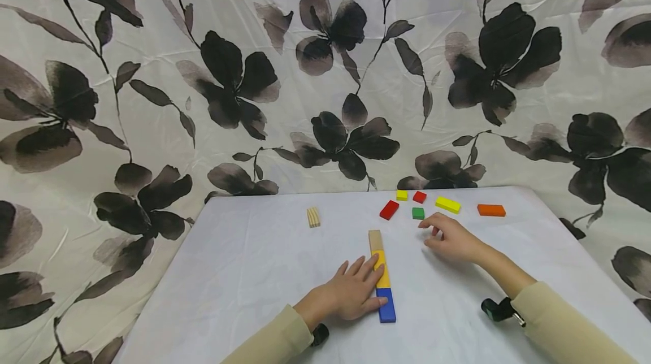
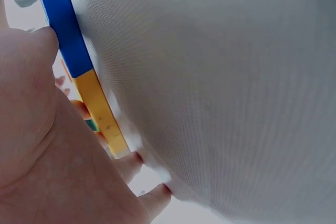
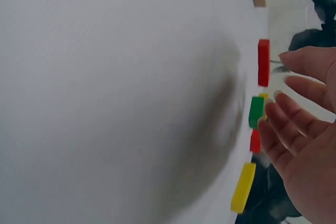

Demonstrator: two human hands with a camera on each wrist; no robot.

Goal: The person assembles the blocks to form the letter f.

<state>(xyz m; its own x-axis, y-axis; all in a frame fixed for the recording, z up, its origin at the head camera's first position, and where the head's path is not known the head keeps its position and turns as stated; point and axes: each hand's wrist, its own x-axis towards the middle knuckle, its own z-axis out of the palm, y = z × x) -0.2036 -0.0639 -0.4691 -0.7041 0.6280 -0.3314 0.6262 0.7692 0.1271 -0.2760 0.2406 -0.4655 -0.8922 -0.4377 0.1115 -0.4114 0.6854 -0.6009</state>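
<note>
A natural wood block (image 1: 375, 239), a yellow-orange block (image 1: 385, 281) and a blue block (image 1: 387, 312) lie end to end in a straight line on the table. My left hand (image 1: 350, 295) lies beside this line, fingers spread, with fingertips on the yellow-orange block and the thumb at the blue one. In the left wrist view the thumb meets the side of the blue block (image 2: 65, 30). My right hand (image 1: 454, 241) hovers over the table with fingers loosely bent, holding nothing. It is nearest a small green block (image 1: 418, 213), which also shows past the fingertips in the right wrist view.
Near the back edge lie a long red block (image 1: 389, 209), a small yellow block (image 1: 402, 195), a small red block (image 1: 419, 197), a longer yellow block (image 1: 448, 204) and an orange block (image 1: 491, 210). Several thin wooden pieces (image 1: 313, 217) sit left of them. A flowered cloth (image 1: 335, 98) hangs behind.
</note>
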